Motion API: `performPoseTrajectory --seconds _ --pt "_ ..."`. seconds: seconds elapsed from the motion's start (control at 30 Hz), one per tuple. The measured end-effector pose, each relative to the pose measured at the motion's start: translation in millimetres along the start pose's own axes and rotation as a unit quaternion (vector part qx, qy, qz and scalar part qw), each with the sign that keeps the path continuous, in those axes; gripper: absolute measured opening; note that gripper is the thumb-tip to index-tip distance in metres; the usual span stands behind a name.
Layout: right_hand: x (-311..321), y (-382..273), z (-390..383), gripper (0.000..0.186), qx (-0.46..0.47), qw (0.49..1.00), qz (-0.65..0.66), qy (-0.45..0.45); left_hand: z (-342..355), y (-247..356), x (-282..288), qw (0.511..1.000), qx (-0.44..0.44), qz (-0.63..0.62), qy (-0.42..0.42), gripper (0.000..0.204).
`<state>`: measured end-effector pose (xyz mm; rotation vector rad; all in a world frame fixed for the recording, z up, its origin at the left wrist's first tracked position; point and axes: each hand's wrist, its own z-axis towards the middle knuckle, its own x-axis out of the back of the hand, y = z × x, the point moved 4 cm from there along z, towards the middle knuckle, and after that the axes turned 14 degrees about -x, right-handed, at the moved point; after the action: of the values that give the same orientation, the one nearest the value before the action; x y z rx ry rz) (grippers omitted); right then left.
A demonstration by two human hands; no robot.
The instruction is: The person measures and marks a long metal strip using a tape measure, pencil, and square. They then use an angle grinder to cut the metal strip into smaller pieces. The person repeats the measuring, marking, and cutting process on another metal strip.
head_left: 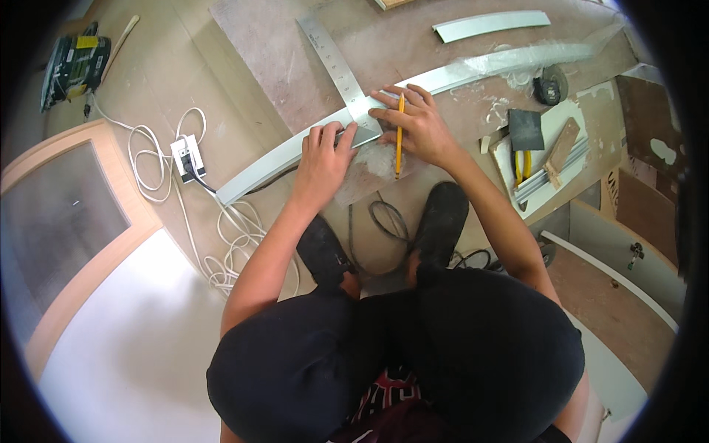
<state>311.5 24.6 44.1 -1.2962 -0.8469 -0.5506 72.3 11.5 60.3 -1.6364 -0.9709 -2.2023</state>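
Note:
A long white strip lies across a board with a metal square laid over it, its blade pointing away from me. My left hand rests with curled fingers on the square's shorter arm and the strip's edge, gripping them. My right hand holds a yellow pencil between its fingers, point toward me, while its fingertips touch the square near the corner. A patch of whitish dust lies on the board below the pencil.
A shorter white strip, a tape measure and offcuts with a dark sheet sit at right. A power strip, tangled white cable, green machine and framed door panel are left. My shoes are below.

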Motion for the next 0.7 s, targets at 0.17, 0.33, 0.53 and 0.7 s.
performPoseTrajectory --seconds 0.17,0.33,0.53,0.7 --pt "0 15 -3 0.048 0.007 1.000 0.000 0.029 13 -5 5 0.995 0.035 -0.002 0.092 0.075" --pt "-6 17 -3 0.046 0.009 0.999 0.002 0.050 24 -15 -1 1.000 -0.014 -0.013 -0.008 0.084" --pt "-25 28 -6 0.043 -0.001 0.997 0.041 0.058 16 -27 -31 0.999 -0.003 -0.022 -0.024 0.085" --pt "-29 34 -4 0.040 0.000 0.997 0.043 0.063 16 -33 -38 0.999 -0.007 -0.036 -0.030 0.087"
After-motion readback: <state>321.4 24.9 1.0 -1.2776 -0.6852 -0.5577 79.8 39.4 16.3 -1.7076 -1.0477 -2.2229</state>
